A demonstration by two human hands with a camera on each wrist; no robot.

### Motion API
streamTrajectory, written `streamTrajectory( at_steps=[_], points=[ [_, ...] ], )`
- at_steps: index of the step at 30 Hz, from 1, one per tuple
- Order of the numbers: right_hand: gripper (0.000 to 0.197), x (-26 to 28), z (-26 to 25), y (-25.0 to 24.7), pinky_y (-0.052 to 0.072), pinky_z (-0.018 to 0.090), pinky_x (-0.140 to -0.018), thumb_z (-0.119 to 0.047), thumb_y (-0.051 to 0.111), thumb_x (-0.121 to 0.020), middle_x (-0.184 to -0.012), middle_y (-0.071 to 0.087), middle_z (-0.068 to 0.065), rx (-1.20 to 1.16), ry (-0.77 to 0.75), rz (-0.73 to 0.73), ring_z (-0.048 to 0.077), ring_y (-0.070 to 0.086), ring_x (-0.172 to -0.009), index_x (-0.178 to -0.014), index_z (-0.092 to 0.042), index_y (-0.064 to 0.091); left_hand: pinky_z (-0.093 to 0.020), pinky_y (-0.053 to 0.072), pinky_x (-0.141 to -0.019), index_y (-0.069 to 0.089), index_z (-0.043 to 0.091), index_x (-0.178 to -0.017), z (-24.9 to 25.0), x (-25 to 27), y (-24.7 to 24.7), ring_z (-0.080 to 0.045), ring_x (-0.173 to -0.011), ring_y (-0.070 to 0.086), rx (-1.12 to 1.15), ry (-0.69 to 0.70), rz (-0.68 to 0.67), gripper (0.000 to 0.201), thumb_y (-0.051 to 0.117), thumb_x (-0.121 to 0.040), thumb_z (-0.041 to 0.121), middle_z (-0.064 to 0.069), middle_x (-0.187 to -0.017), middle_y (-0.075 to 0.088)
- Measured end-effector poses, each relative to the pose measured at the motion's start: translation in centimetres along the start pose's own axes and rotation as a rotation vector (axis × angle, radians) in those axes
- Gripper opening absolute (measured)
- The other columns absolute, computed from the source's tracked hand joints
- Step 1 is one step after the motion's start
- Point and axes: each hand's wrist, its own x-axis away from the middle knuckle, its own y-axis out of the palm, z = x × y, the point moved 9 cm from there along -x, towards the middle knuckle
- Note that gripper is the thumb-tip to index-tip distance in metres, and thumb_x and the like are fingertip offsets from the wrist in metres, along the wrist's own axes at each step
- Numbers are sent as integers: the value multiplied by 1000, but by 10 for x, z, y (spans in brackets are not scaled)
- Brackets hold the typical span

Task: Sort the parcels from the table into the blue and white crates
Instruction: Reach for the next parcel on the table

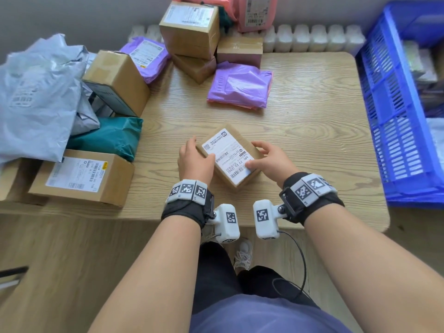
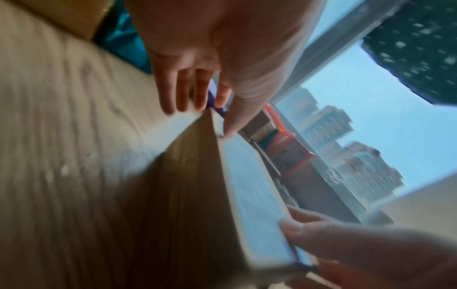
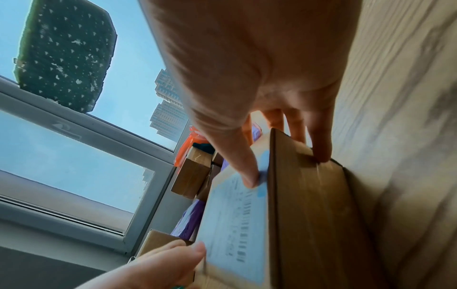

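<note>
A small cardboard box (image 1: 229, 156) with a white shipping label on top sits in the middle of the wooden table (image 1: 312, 140). I cannot tell whether it rests on the table or is just off it. My left hand (image 1: 200, 151) grips its left side with the thumb on the label. My right hand (image 1: 258, 155) grips the right side, thumb pressed on the label's near corner. The left wrist view shows the box (image 2: 188, 195) under the left hand (image 2: 210, 109). In the right wrist view the right hand (image 3: 284, 166) clasps the box (image 3: 309, 215). The blue crate (image 1: 394, 116) stands at the table's right edge.
Grey mailer bags (image 1: 38, 97), a teal mailer (image 1: 108, 138) and cardboard boxes (image 1: 81, 179) crowd the left side. More boxes (image 1: 189, 27) and pink mailers (image 1: 257, 10) are stacked at the back, with a purple mailer (image 1: 240, 86) before them. No white crate is in view.
</note>
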Motion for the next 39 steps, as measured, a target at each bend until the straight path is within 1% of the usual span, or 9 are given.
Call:
streamTrajectory(
  at_steps=[3,5,7,11,17,22,26,32,39],
  points=[
    [57,-7,-10,-6,50,29,-86,4,73,-76,-115,62,5,78,-34,2,12,59,-92,-127,-18,61,-39,7,-121,24,24,-154,30,-5,1,-22,-150,9,-361,214,-1,76,60,-88,16,0,-164,12],
    [55,-11,-15,-9,46,22,-75,7,70,-75,-113,60,6,128,-57,12,6,53,-82,-122,-20,65,-43,0,-122,27,30,-153,41,-7,17,-18,-151,3,-469,307,-118,71,58,-90,19,7,-164,10],
    [55,-12,-17,-12,47,25,-80,7,67,-73,-113,63,8,148,-67,46,11,56,-89,-120,-22,66,-48,-1,-121,33,33,-150,43,-7,33,-17,-151,8,-496,329,-244,61,55,-94,24,9,-163,18],
    [51,-6,-11,-25,45,33,-101,-7,71,-78,-123,61,3,84,-60,190,15,56,-114,-126,-21,61,-39,19,-117,47,31,-142,44,-7,29,-19,-138,35,-491,333,-169,49,56,-94,35,6,-147,47],
    [53,8,10,-40,45,31,-93,-34,69,-89,-123,56,0,-69,0,321,14,56,-108,-137,-20,50,-40,30,-106,57,29,-132,20,-4,9,-26,-126,43,-382,101,-28,47,59,-89,49,-2,-132,56],
    [59,5,26,-27,49,45,-100,-41,68,-88,-121,60,2,-49,96,247,21,60,-110,-138,-16,49,-43,46,-100,64,24,-124,1,0,25,-28,-115,54,-234,-16,-129,47,56,-89,55,-7,-126,56],
    [43,6,23,-3,46,47,-104,-38,55,-97,-126,64,3,-10,96,113,22,60,-115,-134,-15,57,-43,52,-94,68,26,-112,3,9,33,-24,-103,63,-57,-39,-188,37,56,-88,52,-2,-113,66],
    [32,11,4,3,47,39,-103,-25,47,-102,-121,68,-2,-24,40,48,18,63,-111,-131,-19,60,-29,49,-82,65,19,-121,4,12,26,-15,-97,65,128,-87,-206,30,56,-97,33,3,-112,70],
    [22,28,-59,-33,47,25,-79,-15,50,-100,-97,69,-9,-186,-103,117,13,63,-93,-114,-26,63,-35,53,-95,66,11,-118,49,8,-13,-14,-101,67,411,2,-110,33,68,-90,28,-1,-110,71]
  ],
)
